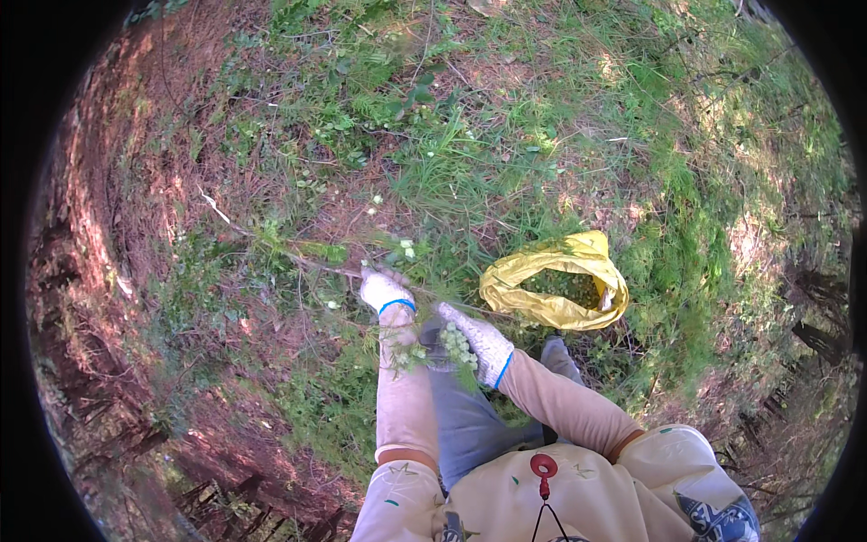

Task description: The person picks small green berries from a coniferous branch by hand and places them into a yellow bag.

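Observation:
My left hand [386,290], in a white knit glove with a blue cuff edge, grips a thin branch [318,265]. The branch runs out to the upper left and ends in a pale, bare tip. Lower right of it is my right hand [484,344], gloved the same way. Against its thumb side lies a cluster of pale green cones [457,347] with green sprigs. Its fingertips are blurred, and whether they close on the cluster is unclear. More cones [410,353] on feathery sprigs hang over my left forearm.
An open yellow sack [501,281] with rolled sides stands right of my hands, greenish pieces inside. Grass [433,169], low leafy plants [237,284] and brown litter cover the ground. My grey-trousered leg [467,427] is below the hands. A red ring on a cord [544,466] hangs at my chest.

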Motion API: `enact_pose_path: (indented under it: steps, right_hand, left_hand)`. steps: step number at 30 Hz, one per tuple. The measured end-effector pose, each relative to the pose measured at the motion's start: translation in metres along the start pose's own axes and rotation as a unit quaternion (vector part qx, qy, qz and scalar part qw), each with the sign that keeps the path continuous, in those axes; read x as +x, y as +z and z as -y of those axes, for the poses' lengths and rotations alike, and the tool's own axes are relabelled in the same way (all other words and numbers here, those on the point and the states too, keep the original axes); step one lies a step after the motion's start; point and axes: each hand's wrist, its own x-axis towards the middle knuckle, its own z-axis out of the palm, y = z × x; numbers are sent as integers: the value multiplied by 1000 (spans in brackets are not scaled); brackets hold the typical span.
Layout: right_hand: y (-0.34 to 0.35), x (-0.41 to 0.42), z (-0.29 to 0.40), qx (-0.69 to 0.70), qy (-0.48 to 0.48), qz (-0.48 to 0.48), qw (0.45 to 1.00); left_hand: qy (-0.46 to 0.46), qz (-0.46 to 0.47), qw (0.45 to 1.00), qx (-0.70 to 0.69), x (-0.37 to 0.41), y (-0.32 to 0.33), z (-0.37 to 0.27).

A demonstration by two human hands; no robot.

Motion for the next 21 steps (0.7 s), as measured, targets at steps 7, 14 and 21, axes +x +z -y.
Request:
enact_pose_path:
  steps: [7,14,21]
  right_hand:
    - [-9,-11,-18,-70,-7,163,984]
    - [15,-38,-19,-90,-21,188,978]
    - [28,-116,-42,-243,-16,82,966]
  left_hand:
    - [49,42,995,76,26,-30,-17]
    - [317,-46,376,869,69,-45,4]
    - [163,-114,269,942,107,-90,-98]
